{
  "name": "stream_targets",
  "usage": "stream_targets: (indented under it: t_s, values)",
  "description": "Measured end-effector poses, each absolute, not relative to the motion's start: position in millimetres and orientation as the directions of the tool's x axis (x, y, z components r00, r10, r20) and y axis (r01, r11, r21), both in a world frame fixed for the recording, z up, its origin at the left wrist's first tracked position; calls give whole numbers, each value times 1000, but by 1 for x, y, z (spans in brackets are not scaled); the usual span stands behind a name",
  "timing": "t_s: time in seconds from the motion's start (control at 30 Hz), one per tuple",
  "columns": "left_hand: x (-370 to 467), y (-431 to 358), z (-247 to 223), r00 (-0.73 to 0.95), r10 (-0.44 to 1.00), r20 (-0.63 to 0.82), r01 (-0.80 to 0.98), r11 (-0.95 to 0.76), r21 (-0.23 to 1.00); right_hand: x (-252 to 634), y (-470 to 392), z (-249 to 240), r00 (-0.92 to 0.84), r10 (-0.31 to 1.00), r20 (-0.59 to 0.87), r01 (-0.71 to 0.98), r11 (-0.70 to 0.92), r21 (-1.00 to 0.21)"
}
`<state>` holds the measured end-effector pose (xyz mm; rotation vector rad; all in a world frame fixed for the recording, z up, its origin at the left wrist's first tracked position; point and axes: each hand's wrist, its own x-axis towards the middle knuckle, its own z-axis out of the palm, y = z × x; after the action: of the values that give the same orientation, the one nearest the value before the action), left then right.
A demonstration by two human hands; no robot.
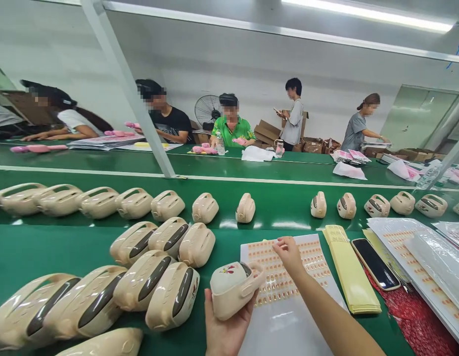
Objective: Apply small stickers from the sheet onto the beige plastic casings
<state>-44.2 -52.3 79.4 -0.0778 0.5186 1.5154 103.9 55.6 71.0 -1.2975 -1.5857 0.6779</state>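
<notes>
My left hand (229,324) holds a beige plastic toy case with a carry handle (229,291) from below. The case is tilted, and a small coloured print shows on its pale face beside a dark panel. My right hand (289,254) is over the upper part of a white sheet of small orange-and-gold stickers (277,326), thumb and fingers pinched together near the top rows. Whatever lies between those fingertips is too small to make out. Left of my left hand, several similar cases (172,296) stand close together on the green table.
Beyond the table edge, a row of beige cases (205,207) stands on a green belt (281,210). To the right lie a yellow paper stack (350,272), a phone (376,263), tweezers, red bubble wrap (418,316) and more sticker sheets (403,237). Several people work across the belt.
</notes>
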Motion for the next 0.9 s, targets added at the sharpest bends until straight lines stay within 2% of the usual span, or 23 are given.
stream_targets:
  t_s: [0.1, 0.17, 0.23, 0.4, 0.5, 0.7, 0.8, 0.9]
  values:
    - [-36, -46, 84, 24, 911, -411, -991, 76, 110, 91, 20, 80, 6, 945, 326, 252, 314, -915]
    - [-29, -43, 84, 42, 920, -391, -996, 68, 54, 83, -1, 81, 26, 952, 305, 119, 300, -946]
    - [-23, -41, 81, 66, 948, -312, -997, 76, 20, 76, -14, 81, 48, 968, 248, 36, 246, -969]
    - [-12, -39, 67, 58, 998, -19, -998, 58, -11, 67, -21, 81, 167, 966, 197, 17, 197, -980]
    - [-9, -39, 60, 76, 997, -2, -997, 76, -29, 66, -22, 83, 194, 952, 238, 51, 233, -971]
    - [-5, -40, 62, 51, 988, -147, -999, 49, -12, 63, -26, 78, 244, 854, 460, 243, 405, -881]
    - [-5, -40, 63, 66, 985, -157, -998, 68, 4, 64, -26, 80, 204, 751, 628, 400, 521, -754]
    - [-7, -40, 63, 98, 993, -72, -995, 98, -2, 73, -25, 84, 43, 613, 789, 580, 627, -519]
